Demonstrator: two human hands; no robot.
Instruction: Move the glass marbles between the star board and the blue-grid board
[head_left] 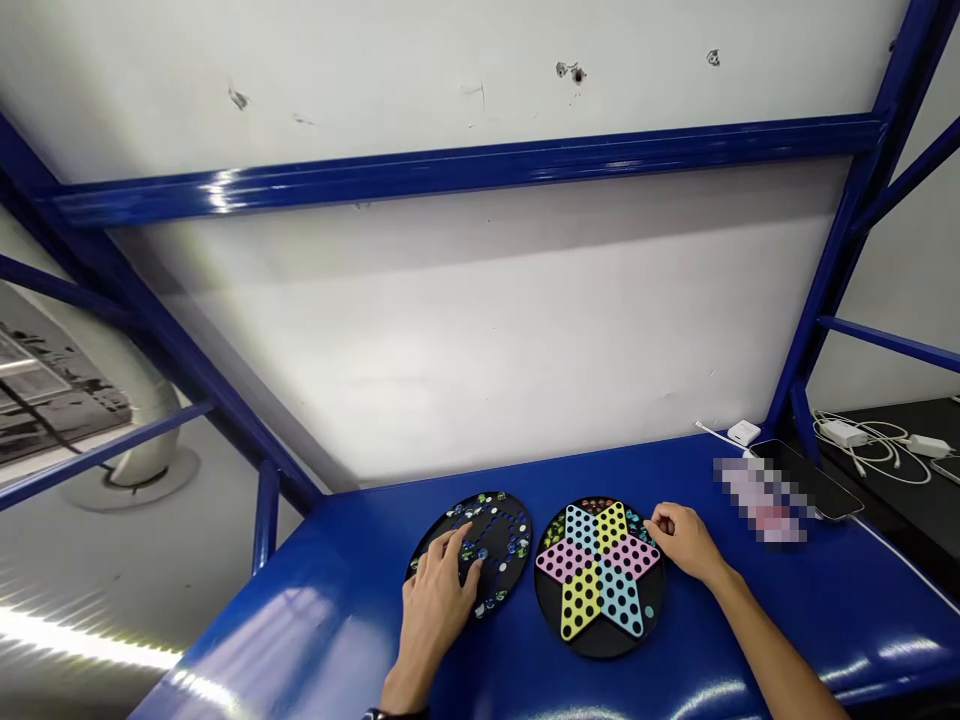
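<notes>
Two round black boards lie side by side on a blue table. The left board holds several glass marbles; my left hand rests on it, fingers stretched out over the marbles. The right board is a Chinese checkers board with a star of pink, yellow and light-blue points, and a few marbles sit along its far rim. My right hand touches the board's right edge with fingers curled together in a pinch; what they hold is too small to make out.
A dark phone with a white cable lies at the table's far right beside a white charger. More white chargers and cables sit on a black surface to the right. Blue metal frame bars stand against the white wall.
</notes>
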